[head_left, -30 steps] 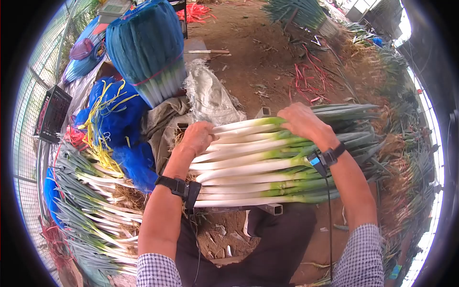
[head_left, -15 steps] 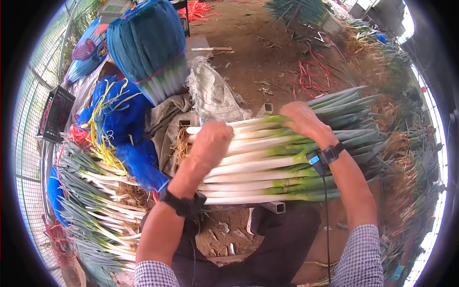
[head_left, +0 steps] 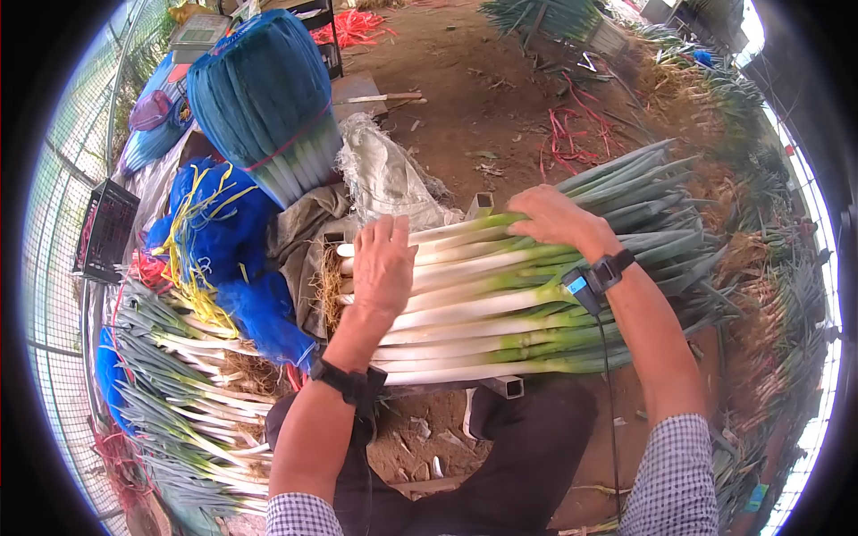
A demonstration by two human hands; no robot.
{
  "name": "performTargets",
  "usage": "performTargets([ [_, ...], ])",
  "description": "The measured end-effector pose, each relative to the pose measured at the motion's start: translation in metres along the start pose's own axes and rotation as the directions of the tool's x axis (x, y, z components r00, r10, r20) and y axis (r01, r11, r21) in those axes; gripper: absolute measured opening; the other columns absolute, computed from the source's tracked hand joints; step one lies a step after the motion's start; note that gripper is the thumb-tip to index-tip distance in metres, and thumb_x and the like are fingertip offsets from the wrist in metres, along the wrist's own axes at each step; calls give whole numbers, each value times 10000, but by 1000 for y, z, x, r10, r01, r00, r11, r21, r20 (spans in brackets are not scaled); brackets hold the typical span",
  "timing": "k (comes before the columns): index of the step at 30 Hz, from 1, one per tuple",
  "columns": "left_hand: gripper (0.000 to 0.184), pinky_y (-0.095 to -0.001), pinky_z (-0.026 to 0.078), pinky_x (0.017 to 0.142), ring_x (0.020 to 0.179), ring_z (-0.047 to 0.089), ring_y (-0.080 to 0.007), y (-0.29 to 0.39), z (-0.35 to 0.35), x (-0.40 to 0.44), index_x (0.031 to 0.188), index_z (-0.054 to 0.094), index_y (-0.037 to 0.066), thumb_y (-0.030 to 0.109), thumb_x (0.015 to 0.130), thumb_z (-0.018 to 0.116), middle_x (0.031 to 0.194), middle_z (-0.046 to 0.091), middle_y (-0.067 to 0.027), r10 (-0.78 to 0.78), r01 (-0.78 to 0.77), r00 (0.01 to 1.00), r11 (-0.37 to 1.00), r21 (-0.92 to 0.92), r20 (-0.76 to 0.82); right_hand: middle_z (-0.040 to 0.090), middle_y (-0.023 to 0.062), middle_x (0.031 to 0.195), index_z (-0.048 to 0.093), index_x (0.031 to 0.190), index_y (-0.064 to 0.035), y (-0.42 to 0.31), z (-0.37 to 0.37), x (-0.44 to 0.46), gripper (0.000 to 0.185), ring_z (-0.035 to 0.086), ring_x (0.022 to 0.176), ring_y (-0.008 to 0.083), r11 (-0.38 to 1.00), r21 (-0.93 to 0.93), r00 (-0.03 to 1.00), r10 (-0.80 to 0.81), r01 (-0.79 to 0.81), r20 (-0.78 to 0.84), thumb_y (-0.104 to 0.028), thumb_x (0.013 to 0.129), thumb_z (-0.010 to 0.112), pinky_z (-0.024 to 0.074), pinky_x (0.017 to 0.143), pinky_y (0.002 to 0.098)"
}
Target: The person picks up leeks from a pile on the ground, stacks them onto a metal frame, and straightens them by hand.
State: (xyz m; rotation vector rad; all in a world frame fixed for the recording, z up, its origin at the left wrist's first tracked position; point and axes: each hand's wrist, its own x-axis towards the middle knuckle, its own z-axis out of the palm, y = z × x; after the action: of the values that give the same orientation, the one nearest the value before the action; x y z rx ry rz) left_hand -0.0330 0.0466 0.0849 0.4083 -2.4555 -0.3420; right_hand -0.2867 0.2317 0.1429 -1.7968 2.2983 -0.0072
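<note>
Across a low metal frame lies a thick layer of green onions (head_left: 483,308), white stalks to the left and green leaves to the right. My left hand (head_left: 384,268) rests on the white ends near the roots, its fingers stretched out and pointing away from me. At the far side of the layer, my right hand (head_left: 556,219) curls its fingers over the green part of the farthest stalks. Its thumb and palm side are partly hidden. Both wrists wear dark bands.
Loose green onions (head_left: 197,393) are piled at the left, beside blue netting (head_left: 223,223) with yellow ties. Beyond stands a large bundle wrapped in blue (head_left: 259,98). A black crate (head_left: 107,228), a pale sack (head_left: 384,170) and red string (head_left: 576,134) lie around. More onions line the right side.
My left hand has gone from a closed shape to stretched fingers on the white ends, shifting slightly left. My right hand has slid slightly left along the far stalks. The camera view has shifted a little.
</note>
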Motion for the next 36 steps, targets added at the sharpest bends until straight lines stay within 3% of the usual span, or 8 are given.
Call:
performTargets([
  [4, 258, -481, 461, 941, 1040, 596, -383, -31, 18, 4, 1147, 683, 70, 239, 959, 633, 1054, 671, -170, -119, 166, 922, 981, -99, 368, 676, 259, 1076, 683, 1062, 17, -7, -3, 1, 345, 616, 1031, 451, 996, 50, 997, 73, -71, -36, -282, 891, 667, 481, 874, 512],
  [7, 255, -466, 473, 922, 1034, 598, -385, -38, 19, 6, 1131, 693, 61, 240, 959, 632, 1051, 669, -175, -103, 180, 918, 969, -172, 384, 693, 243, 998, 686, 1070, -4, -11, -16, 1, 355, 621, 1026, 454, 989, 80, 990, 120, -126, 74, -313, 895, 676, 481, 911, 523],
  [14, 221, -451, 489, 904, 1008, 616, -374, -29, -4, 9, 1050, 731, 65, 239, 936, 656, 1015, 666, -165, -64, 183, 879, 960, -211, 472, 674, 145, 1010, 713, 1023, -23, -16, -1, -17, 281, 590, 1042, 364, 992, 58, 966, -96, 113, -240, -249, 857, 690, 450, 940, 468],
  [16, 201, -453, 495, 891, 995, 621, -370, -20, -11, 8, 990, 742, 63, 235, 930, 658, 991, 660, -163, -76, 213, 829, 959, -188, 555, 667, 120, 1001, 718, 1005, -41, -14, 2, -23, 256, 577, 1050, 341, 998, 49, 992, -41, 47, -118, -243, 849, 697, 442, 941, 468],
  [23, 245, -452, 485, 924, 1073, 586, -319, -11, 3, 0, 918, 738, 64, 304, 867, 742, 1025, 647, -141, -45, 31, 940, 998, 46, 339, 587, 88, 956, 665, 954, -87, -41, 3, -28, 171, 549, 1004, 309, 985, -167, 962, -18, -29, -271, -175, 824, 733, 465, 872, 431],
  [30, 332, -447, 388, 1021, 1141, 546, -311, -23, 5, 15, 1021, 754, 116, 366, 809, 799, 1149, 630, -121, -211, 189, 797, 977, 98, 566, 611, 112, 985, 660, 978, -50, -37, 10, -31, 172, 563, 1018, 339, 996, 43, 973, 89, -81, -211, -155, 851, 709, 474, 881, 450],
  [34, 360, -462, 392, 1041, 1170, 534, -337, -23, 10, 16, 1030, 746, 95, 348, 786, 822, 1180, 621, -144, -229, 222, 783, 971, 84, 578, 694, 156, 978, 687, 915, -8, -47, -37, -73, 122, 636, 979, 345, 982, 187, 837, 83, 23, -541, -120, 866, 683, 488, 901, 438],
  [36, 369, -466, 398, 1042, 1185, 529, -347, -26, 14, 17, 1037, 742, 81, 326, 776, 833, 1187, 618, -146, -227, 242, 772, 969, 56, 594, 692, 155, 956, 691, 921, -5, -58, -52, -105, 140, 641, 969, 343, 948, 315, 888, 184, -47, -421, -130, 858, 700, 490, 912, 439],
])
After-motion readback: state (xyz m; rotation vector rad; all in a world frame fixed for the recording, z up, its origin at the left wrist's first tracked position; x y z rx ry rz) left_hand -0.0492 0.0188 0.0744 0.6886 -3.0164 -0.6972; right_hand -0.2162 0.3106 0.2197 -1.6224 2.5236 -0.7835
